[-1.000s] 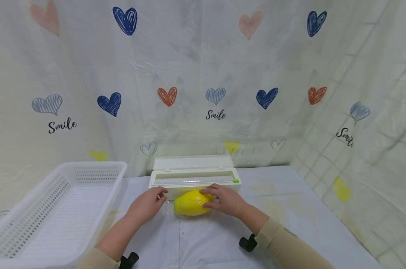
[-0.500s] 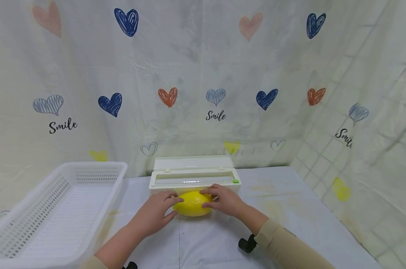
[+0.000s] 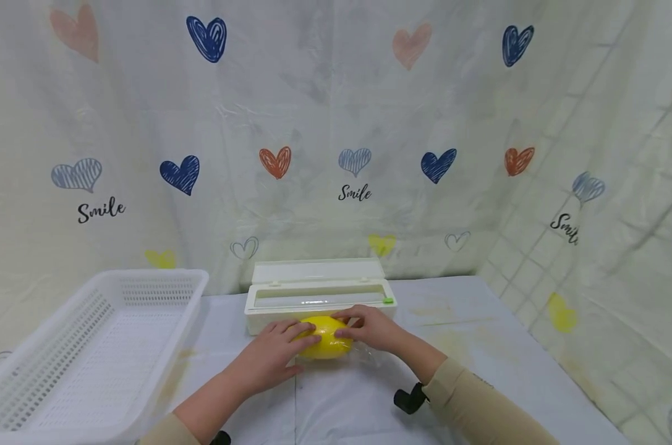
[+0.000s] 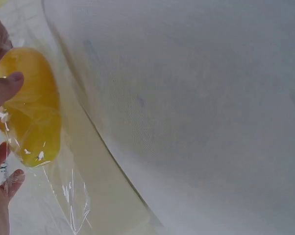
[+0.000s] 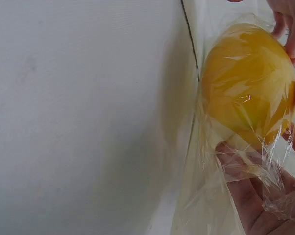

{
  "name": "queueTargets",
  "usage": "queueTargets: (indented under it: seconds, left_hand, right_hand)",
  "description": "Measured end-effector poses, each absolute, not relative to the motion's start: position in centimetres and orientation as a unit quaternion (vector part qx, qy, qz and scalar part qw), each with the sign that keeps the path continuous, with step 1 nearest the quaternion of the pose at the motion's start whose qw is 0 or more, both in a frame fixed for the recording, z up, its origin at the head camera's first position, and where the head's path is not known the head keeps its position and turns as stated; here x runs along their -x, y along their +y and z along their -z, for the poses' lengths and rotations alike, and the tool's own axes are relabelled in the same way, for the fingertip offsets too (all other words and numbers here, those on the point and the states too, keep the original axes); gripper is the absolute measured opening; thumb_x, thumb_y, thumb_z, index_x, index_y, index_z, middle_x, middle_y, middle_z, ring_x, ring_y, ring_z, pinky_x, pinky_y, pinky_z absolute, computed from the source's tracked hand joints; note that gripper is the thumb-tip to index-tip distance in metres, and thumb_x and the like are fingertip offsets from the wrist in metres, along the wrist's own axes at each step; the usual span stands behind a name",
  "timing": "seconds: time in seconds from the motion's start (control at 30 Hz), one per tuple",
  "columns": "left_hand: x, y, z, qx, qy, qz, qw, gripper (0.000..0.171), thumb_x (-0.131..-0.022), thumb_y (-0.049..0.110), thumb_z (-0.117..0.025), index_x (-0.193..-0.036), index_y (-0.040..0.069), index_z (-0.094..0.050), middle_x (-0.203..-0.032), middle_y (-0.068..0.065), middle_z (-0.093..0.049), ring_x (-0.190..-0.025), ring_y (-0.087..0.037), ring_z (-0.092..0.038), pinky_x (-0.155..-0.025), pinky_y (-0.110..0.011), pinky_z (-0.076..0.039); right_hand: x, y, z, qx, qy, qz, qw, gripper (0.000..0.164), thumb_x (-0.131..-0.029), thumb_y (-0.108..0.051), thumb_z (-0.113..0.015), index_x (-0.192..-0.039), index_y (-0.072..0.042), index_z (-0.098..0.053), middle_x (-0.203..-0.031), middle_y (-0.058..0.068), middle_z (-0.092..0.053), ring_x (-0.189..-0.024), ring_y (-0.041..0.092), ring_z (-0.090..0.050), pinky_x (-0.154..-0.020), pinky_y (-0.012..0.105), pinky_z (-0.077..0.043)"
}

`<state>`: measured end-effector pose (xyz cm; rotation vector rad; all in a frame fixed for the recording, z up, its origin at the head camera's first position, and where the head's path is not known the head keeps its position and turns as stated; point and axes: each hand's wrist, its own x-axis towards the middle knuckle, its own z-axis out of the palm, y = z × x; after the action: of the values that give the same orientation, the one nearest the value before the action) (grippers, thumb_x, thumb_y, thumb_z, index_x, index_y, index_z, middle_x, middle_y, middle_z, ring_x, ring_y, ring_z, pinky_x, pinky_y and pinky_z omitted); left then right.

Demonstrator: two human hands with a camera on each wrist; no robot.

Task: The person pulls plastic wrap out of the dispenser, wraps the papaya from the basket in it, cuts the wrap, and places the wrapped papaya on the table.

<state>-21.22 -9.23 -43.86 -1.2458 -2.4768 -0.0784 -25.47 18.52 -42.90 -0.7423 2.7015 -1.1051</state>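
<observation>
A rounded yellow fruit lies in clear cling film just in front of the white cling film dispenser. My left hand holds its left end, with fingers over the top and thumb low in front. At the upper right of the fruit my right hand grips it with thumb and fingers. Loose film trails past the fruit's right end in the head view. The left wrist view shows film stretched tight and glossy over the fruit, and a thumb pressing on it.
The dispenser's lid stands open at the back; a film roll and a green slider show inside. A white perforated basket stands on the left. White cloth covers the table up to the heart-print curtain.
My left hand has come from the film at the fruit's left onto the fruit itself and shifted right. The fruit has turned; loose film now shows at its right end. My right hand stays near it.
</observation>
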Motion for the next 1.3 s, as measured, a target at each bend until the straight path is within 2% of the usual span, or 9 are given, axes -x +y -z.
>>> queueTargets:
  seconds: [0.2, 0.5, 0.67, 0.77, 0.87, 1.0, 1.17, 1.3]
  left_hand:
    - [21.9, -8.8, 44.0, 0.435, -0.882, 0.021, 0.181, 0.066, -0.079, 0.032, -0.085, -0.137, 0.031, -0.054, -0.145, 0.002, -0.048, -0.132, -0.025, -0.044, -0.107, -0.045, -0.04]
    - [22.9, -8.1, 44.7, 0.428, -0.884, -0.004, 0.188, 0.074, -0.08, 0.027, -0.085, -0.141, 0.036, -0.045, -0.149, -0.005, -0.042, -0.132, -0.027, -0.043, -0.108, -0.044, -0.042]
    - [23.1, -7.9, 44.4, 0.427, -0.883, -0.002, 0.194, 0.07, -0.08, 0.025, -0.085, -0.139, 0.032, -0.048, -0.144, -0.006, -0.047, -0.128, -0.026, -0.047, -0.107, -0.043, -0.042]
    - [23.2, -7.9, 44.1, 0.426, -0.885, 0.008, 0.187, 0.07, -0.079, 0.024, -0.085, -0.138, 0.029, -0.05, -0.142, -0.006, -0.05, -0.125, -0.026, -0.049, -0.106, -0.043, -0.044]
    - [23.5, -7.9, 44.0, 0.422, -0.889, 0.032, 0.175, 0.07, -0.077, 0.023, -0.086, -0.137, 0.028, -0.05, -0.14, -0.005, -0.051, -0.124, -0.026, -0.05, -0.105, -0.043, -0.045]
    - [23.9, -8.0, 43.5, 0.415, -0.894, 0.071, 0.154, 0.069, -0.076, 0.023, -0.085, -0.137, 0.025, -0.051, -0.137, -0.004, -0.052, -0.123, -0.025, -0.051, -0.104, -0.041, -0.046]
    - [24.3, -8.0, 42.5, 0.396, -0.904, 0.109, 0.122, 0.067, -0.078, 0.025, -0.081, -0.138, 0.018, -0.052, -0.136, -0.001, -0.056, -0.122, -0.023, -0.052, -0.104, -0.04, -0.046]
    - [24.7, -8.1, 41.8, 0.376, -0.912, 0.139, 0.088, 0.067, -0.079, 0.025, -0.08, -0.14, 0.019, -0.052, -0.135, 0.006, -0.057, -0.118, -0.018, -0.053, -0.101, -0.037, -0.048]
  right_hand:
    - [25.6, 18.6, 42.7, 0.225, 0.886, 0.393, 0.098, 0.043, -0.089, -0.04, -0.073, -0.127, -0.021, -0.068, -0.101, -0.002, -0.063, -0.081, 0.016, -0.065, -0.072, 0.03, -0.058]
    - [25.9, 18.9, 42.8, 0.22, 0.883, 0.402, 0.103, 0.044, -0.09, -0.041, -0.072, -0.128, -0.021, -0.068, -0.101, -0.002, -0.063, -0.079, 0.015, -0.065, -0.072, 0.033, -0.059]
    - [25.8, 18.9, 43.0, 0.222, 0.89, 0.388, 0.095, 0.045, -0.091, -0.044, -0.069, -0.131, -0.023, -0.065, -0.104, -0.003, -0.064, -0.081, 0.015, -0.065, -0.073, 0.03, -0.058]
    - [25.3, 18.9, 42.6, 0.22, 0.903, 0.361, 0.081, 0.049, -0.091, -0.048, -0.068, -0.134, -0.025, -0.063, -0.109, -0.003, -0.064, -0.09, 0.017, -0.065, -0.078, 0.033, -0.057]
    - [24.4, 19.1, 41.6, 0.226, 0.919, 0.32, 0.046, 0.055, -0.09, -0.054, -0.066, -0.135, -0.024, -0.061, -0.12, -0.002, -0.062, -0.1, 0.02, -0.063, -0.083, 0.038, -0.056]
    - [23.2, 19.5, 40.6, 0.272, 0.93, 0.244, -0.04, 0.058, -0.087, -0.056, -0.069, -0.135, -0.026, -0.061, -0.131, -0.003, -0.058, -0.11, 0.02, -0.06, -0.088, 0.041, -0.054]
    - [23.2, 19.6, 41.0, 0.379, 0.903, 0.141, -0.143, 0.062, -0.082, -0.052, -0.077, -0.137, -0.03, -0.059, -0.136, 0.001, -0.056, -0.113, 0.021, -0.06, -0.092, 0.037, -0.053]
    - [23.7, 19.3, 41.8, 0.427, 0.879, 0.107, -0.182, 0.068, -0.08, -0.053, -0.078, -0.141, -0.03, -0.055, -0.14, 0.004, -0.054, -0.111, 0.022, -0.061, -0.093, 0.036, -0.053]
